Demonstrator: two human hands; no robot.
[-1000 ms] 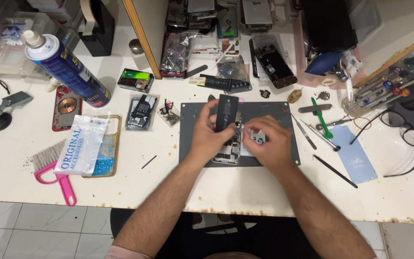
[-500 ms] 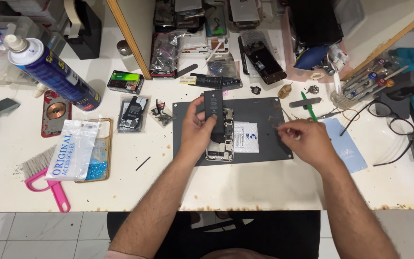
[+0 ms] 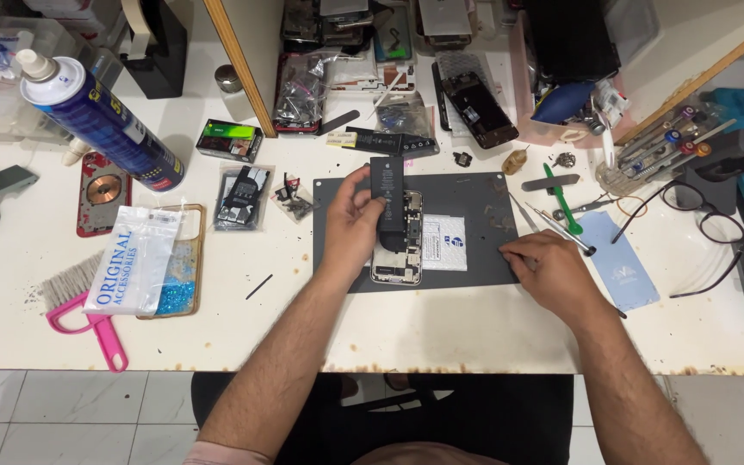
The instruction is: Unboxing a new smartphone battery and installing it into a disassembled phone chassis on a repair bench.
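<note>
The opened phone (image 3: 397, 245) lies on the dark mat (image 3: 467, 194) as it did half a second ago, and the left hand (image 3: 353, 220) still pinches the black battery (image 3: 387, 194) over its upper half. The right hand (image 3: 548, 267) has drifted lower along the mat's right edge, fingers curled, tips pressed to the mat; whether they grip anything I cannot tell. The white worktop (image 3: 441, 327) is crowded: a blue spray can (image 3: 101, 120) and a pink brush (image 3: 88, 314) at left, tweezers (image 3: 553, 226) and spectacles (image 3: 703, 232) at right, pale floor tiles below. Phone and battery both run lengthwise away from the person, top ends toward the shelves.
</note>
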